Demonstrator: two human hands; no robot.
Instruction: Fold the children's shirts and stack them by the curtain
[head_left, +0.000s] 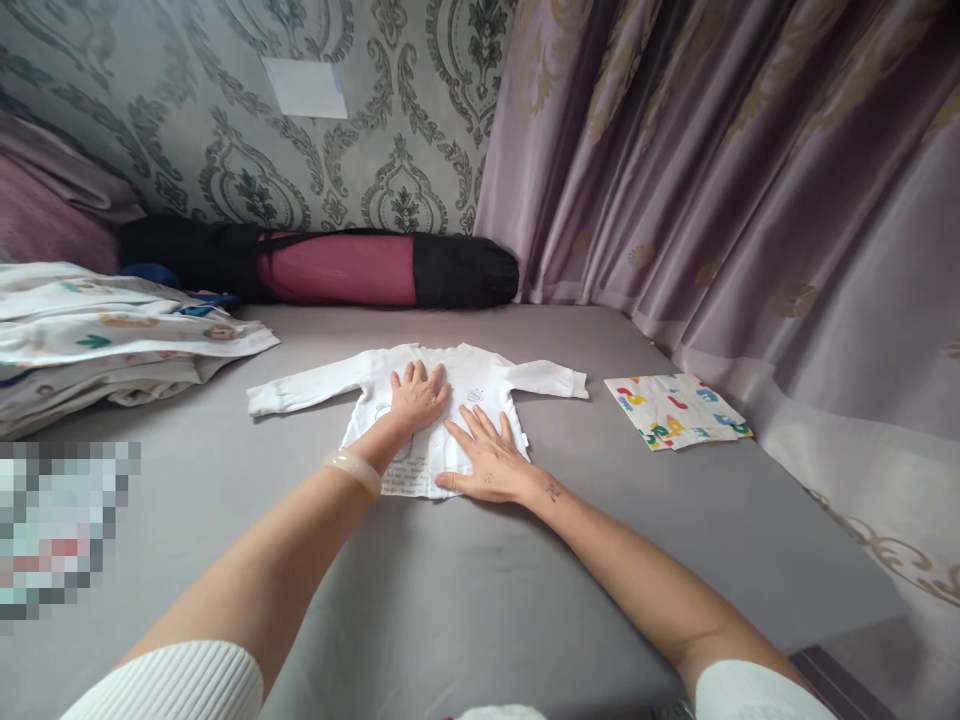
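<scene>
White shirt [487, 376] could crease or skew if uneven pressure drags it.
Left hand [420, 402] presses its upper front, right hand [491, 465] lower down, both flat, fingers spread, apart, gripping nothing; the shirt lies beneath them on a grey sheet [442, 600], sleeves [322, 384] outstretched beyond.

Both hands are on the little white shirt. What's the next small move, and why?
Probably lift the left hand and turn in the sleeve on its side: the white shirt lies spread out, both sleeves reach outward, and the right hand, flat on the front, could steady it.
</scene>
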